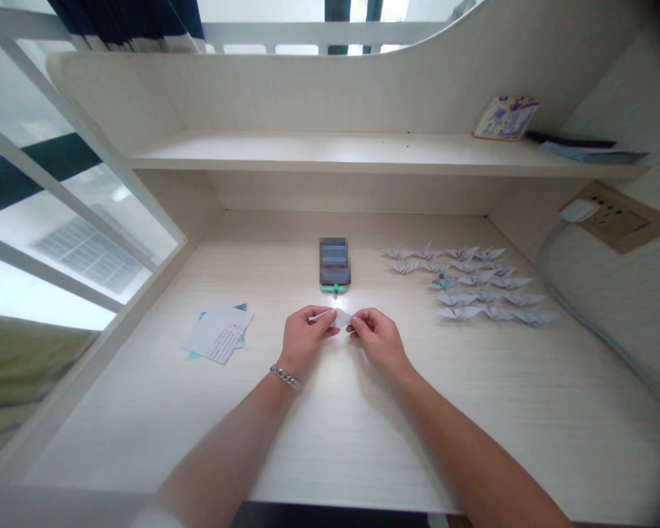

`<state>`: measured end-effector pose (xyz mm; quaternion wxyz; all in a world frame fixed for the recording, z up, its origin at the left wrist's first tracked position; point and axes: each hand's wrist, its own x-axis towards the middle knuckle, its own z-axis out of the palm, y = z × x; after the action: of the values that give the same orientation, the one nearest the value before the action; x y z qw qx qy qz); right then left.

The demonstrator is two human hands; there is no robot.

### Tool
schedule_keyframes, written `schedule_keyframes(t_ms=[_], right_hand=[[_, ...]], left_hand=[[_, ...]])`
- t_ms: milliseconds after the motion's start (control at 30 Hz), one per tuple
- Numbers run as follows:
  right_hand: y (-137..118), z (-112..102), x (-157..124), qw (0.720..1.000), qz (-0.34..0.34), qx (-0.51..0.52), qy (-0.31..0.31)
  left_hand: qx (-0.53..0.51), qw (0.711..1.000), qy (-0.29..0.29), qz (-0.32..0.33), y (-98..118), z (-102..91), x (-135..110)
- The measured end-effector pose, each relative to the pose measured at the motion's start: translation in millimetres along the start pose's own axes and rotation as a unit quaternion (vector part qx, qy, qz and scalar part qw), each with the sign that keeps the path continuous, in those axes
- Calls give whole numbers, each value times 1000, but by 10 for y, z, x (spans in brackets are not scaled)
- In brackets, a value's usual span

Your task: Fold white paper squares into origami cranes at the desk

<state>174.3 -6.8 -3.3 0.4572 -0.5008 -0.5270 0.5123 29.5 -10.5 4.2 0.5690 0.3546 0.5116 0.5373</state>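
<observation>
Between my two hands is a small piece of folded white paper [341, 318], held just above the desk. My left hand [306, 334] pinches its left side between thumb and fingers; a chain bracelet circles that wrist. The thumb and fingertips of my right hand [378, 337] close on its right side. Some of the paper is hidden by the fingers. Several folded paper cranes [487, 295] stand in rows to the right, mostly white, with a bluish crane [443, 281] among them. Off to the left lies a loose stack of paper sheets [220, 334], the top one bearing handwriting.
A phone [334, 262] with a blurred screen stands behind my hands, a green piece at its base. The shelf [308, 150] above holds a printed packet [506, 117] and flat dark items. A cable runs from the wall socket [621, 216] down the right side.
</observation>
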Motion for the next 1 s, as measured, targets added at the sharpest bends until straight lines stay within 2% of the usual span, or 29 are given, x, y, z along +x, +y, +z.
schedule_keyframes(t_ms=[300, 533, 667, 900, 1000], right_hand=[[-54, -14, -29, 1000, -25, 4, 19], [-45, 1, -28, 999, -16, 46, 14], [-53, 8, -26, 998, -15, 62, 9], [-66, -19, -16, 999, 1, 48, -22], [-55, -37, -9, 998, 19, 52, -35]], left_hand=[[5, 1000, -20, -3, 22, -6, -13], [59, 997, 15, 39, 31, -29, 4], [55, 996, 28, 65, 42, -36, 8], [23, 997, -59, -38, 52, -72, 30], [42, 997, -54, -27, 29, -82, 52]])
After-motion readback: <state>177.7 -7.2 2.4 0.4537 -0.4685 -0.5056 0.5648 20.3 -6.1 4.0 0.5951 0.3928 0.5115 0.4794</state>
